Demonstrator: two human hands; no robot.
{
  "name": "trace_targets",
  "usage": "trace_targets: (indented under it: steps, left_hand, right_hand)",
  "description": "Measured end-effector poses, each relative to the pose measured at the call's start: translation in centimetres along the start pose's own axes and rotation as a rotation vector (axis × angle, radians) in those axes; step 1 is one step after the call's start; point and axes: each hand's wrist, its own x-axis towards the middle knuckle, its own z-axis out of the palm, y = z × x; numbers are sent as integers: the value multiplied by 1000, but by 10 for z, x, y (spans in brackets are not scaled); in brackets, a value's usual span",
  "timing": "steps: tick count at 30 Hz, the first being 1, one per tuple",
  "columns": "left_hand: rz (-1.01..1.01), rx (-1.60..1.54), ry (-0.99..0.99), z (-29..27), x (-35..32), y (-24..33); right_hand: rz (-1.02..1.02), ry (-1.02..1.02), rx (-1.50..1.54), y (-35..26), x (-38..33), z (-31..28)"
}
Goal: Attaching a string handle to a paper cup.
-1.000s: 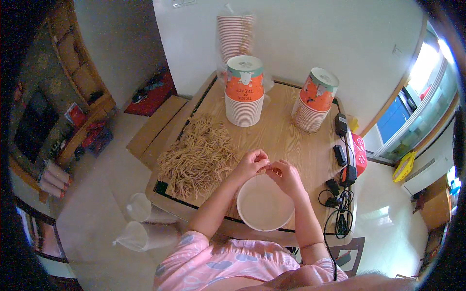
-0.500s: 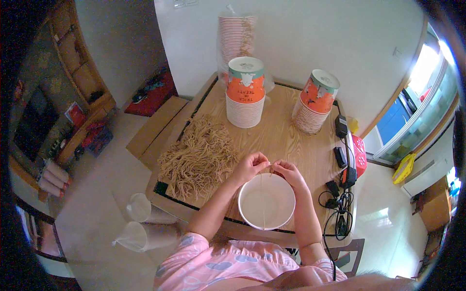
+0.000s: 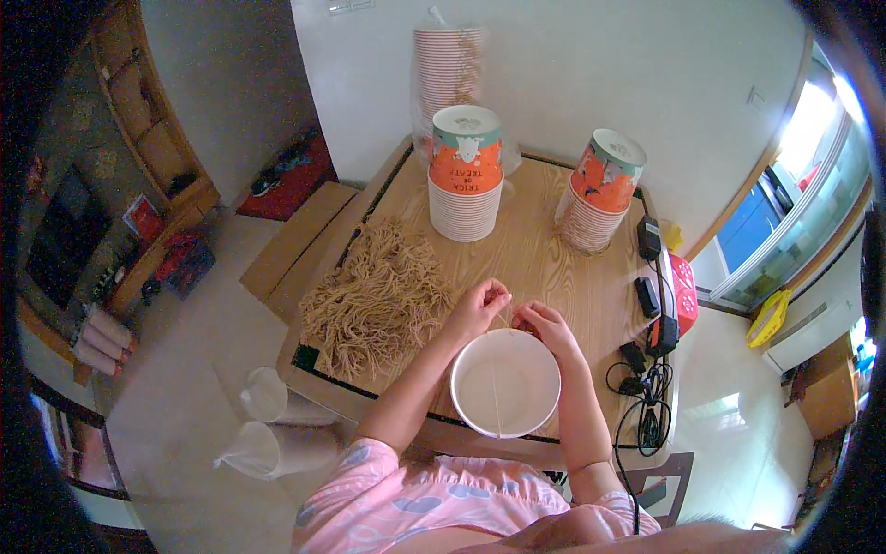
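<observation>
Pinching prob. cord (image 3: 496,388) w/ L hand (image 3: 480,309), hold hidden in R hand (image 3: 544,326)

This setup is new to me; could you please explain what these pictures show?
No machine here: a person works with a bare left hand and right hand. One fisheye camera, worn on the head, looks down, so straight edges bend. The wooden table holds a heap of tan strings at left, stacks of paper buckets behind, and black cables at right. At the near edge is a white bucket, a thin string across its mouth. The left fingers seem to pinch this string; the right hand's hold is unclear.
</observation>
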Motion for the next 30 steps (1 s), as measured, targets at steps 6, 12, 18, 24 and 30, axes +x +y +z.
trace_targets:
  steps: [6, 12, 18, 24, 30]
  left_hand:
    - [30, 29, 38, 5, 6, -22]
    - [55, -25, 11, 6, 6, -23]
    - [-90, -358, -115, 0, 4, -23]
    - [-55, -368, -407, -25, -6, 15]
    - [-169, -125, -224, -21, -1, -4]
  right_hand:
    - [35, -66, -43, -4, -7, 9]
    - [56, 0, -52, -13, -11, 17]
    - [33, 87, -230, -13, -6, 15]
    - [-109, 116, -351, -16, -6, 5]
    - [-283, 101, -479, -19, -11, 10]
